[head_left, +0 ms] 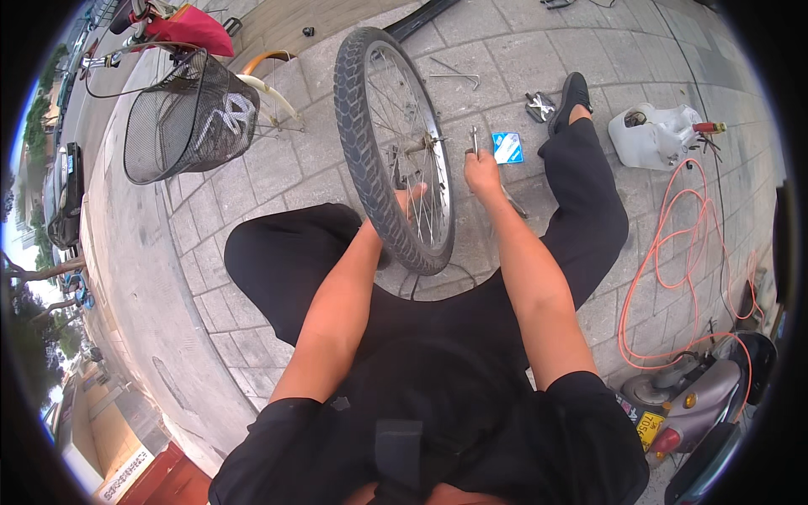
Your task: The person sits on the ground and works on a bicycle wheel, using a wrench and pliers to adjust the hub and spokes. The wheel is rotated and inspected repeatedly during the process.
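Note:
A bicycle wheel (360,126) with a knobby black tyre and silver rim stands on edge, leaning slightly, in front of me. Behind its spokes, below the hub (418,145), my left hand (411,200) grips the wheel; the tyre and spokes partly hide its fingers. Just right of the rim, my right hand (482,175) is closed around a silver wrench (474,140), whose head points away from me near the axle end. A small blue and white box (507,147) lies on the paving beside that hand.
A bent metal rod (459,77) lies beyond the wheel. To the left is a bicycle's black mesh basket (189,122). On the right are a cut white plastic jug (652,139), a coiled orange hose (627,311) and a parked scooter (707,391).

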A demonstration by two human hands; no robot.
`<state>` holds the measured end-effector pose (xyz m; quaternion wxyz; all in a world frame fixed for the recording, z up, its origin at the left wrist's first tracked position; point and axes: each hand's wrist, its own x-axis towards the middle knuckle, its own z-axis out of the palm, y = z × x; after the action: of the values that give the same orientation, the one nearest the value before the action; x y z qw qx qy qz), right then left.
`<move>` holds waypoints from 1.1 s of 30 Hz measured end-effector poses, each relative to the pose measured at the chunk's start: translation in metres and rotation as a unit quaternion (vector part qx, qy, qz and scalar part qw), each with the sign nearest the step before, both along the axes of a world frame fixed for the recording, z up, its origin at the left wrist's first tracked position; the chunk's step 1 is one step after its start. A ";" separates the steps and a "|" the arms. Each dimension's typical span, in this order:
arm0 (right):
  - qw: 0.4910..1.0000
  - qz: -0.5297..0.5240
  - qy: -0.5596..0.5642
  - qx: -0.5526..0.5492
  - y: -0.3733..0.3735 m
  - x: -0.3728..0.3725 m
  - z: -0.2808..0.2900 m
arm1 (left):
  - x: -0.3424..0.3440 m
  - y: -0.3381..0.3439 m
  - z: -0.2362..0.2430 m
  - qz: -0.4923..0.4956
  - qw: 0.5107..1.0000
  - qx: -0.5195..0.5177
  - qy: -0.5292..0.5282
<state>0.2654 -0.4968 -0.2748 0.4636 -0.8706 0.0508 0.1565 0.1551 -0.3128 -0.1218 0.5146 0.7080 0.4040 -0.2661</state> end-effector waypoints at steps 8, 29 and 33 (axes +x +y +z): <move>0.993 0.101 -0.045 -0.039 -0.024 -0.049 0.088 | -0.057 -0.022 -0.049 0.195 0.968 -0.158 -0.015; 0.990 0.133 -0.033 -0.045 -0.026 -0.079 0.087 | -0.035 -0.022 -0.076 0.135 0.985 -0.074 -0.081; 0.990 0.119 -0.035 -0.063 -0.022 -0.076 0.084 | -0.033 -0.022 -0.066 0.124 0.986 -0.075 -0.086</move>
<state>0.1890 -0.5189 -0.1910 0.3875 -0.9029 -0.0593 0.1764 0.1220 -0.3348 -0.1882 0.6283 0.6320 0.4214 -0.1682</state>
